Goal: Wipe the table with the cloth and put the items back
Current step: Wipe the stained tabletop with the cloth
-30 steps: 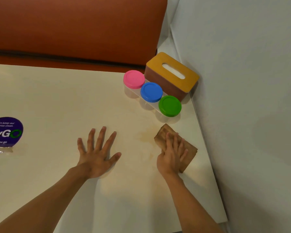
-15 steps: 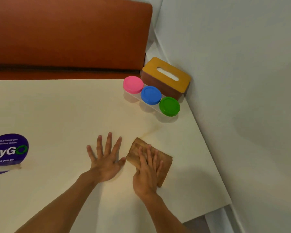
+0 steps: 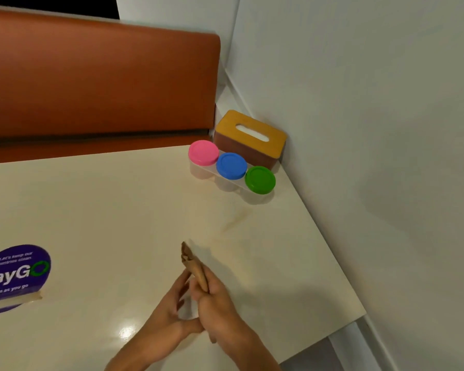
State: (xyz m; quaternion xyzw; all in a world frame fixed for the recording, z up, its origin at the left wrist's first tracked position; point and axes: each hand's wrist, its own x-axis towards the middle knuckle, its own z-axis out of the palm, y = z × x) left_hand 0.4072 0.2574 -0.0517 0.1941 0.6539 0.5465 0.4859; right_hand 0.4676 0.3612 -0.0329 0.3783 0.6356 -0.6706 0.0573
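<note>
Hands together, our left hand (image 3: 169,307) and right hand (image 3: 220,303) pinch the folded cloth (image 3: 194,266) upright above the worktop (image 3: 118,210), well short of the jars (image 3: 231,167).

Cream bench (image 3: 105,210), glossy, glare patch near front edge. Far right corner: wooden tissue box (image 3: 249,139) against wall, slot on top. Just in front of it, clear holder with three tubs in diagonal row: pink lid (image 3: 203,152), blue lid (image 3: 231,166), green lid (image 3: 260,179), lids nearly touching. Faint brownish smear (image 3: 235,219) on surface nearer than tubs. Left edge: purple round sticker (image 3: 16,274), partly cut off, taped strip along its lower side.
</note>
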